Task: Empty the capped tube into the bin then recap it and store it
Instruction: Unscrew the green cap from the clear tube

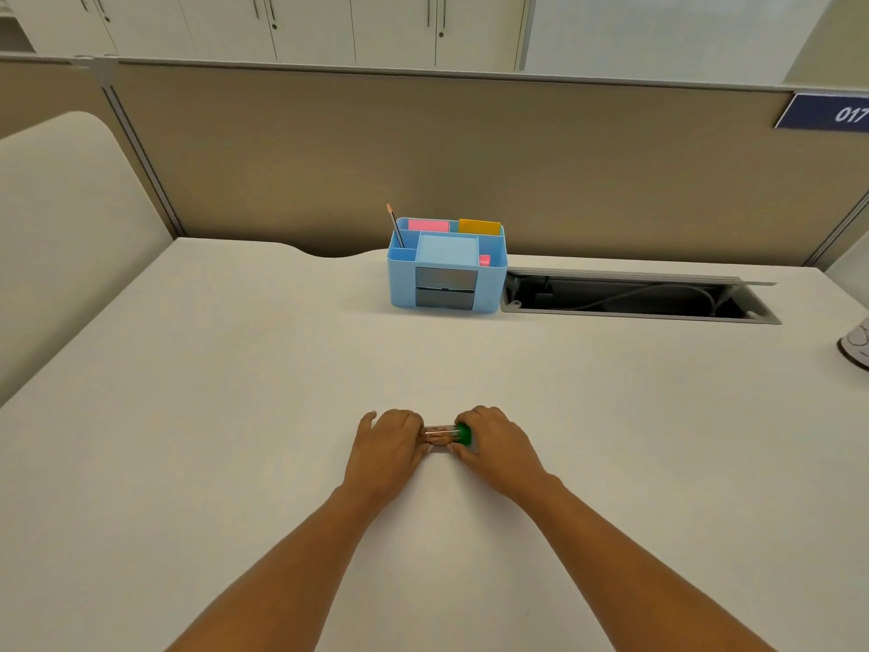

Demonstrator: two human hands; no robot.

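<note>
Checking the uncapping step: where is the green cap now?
In the head view, the green cap sits on the tube's right end, under the right hand, near the desk's front centre.

Bare forearms; no sleeves; left grip (388,447); right grip (498,447)

The tube (439,435) lies on the desk (235,392) (organizer (446,275) well behind it).

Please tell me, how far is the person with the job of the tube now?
Nothing looks done: the tube is full of brownish contents and its green cap is on. In hand: the left hand grips the tube body on the desk, and the right hand grips the cap end. Left: uncapping, emptying, recapping and storing, perhaps in the blue organizer.
</note>
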